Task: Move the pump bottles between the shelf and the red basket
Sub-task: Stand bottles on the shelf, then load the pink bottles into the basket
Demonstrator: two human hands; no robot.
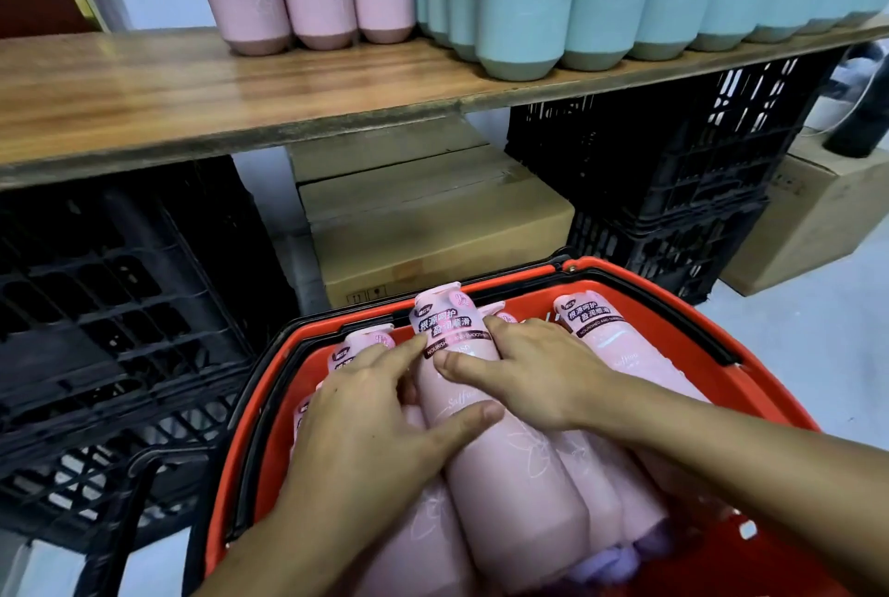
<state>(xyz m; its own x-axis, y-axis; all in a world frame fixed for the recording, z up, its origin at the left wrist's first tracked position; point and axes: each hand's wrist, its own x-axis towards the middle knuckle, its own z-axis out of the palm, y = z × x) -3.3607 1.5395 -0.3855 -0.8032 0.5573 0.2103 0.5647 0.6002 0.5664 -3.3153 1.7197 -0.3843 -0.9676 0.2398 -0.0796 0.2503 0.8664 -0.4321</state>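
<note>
As left hand (365,433) and right hand (539,375) clasp it, the pink bottle (519,481) looks smooth.

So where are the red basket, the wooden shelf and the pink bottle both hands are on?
red basket (774,404): head view, right rim.
wooden shelf (144,86): head view, bare board.
pink bottle (519,476): head view, its body.
</note>
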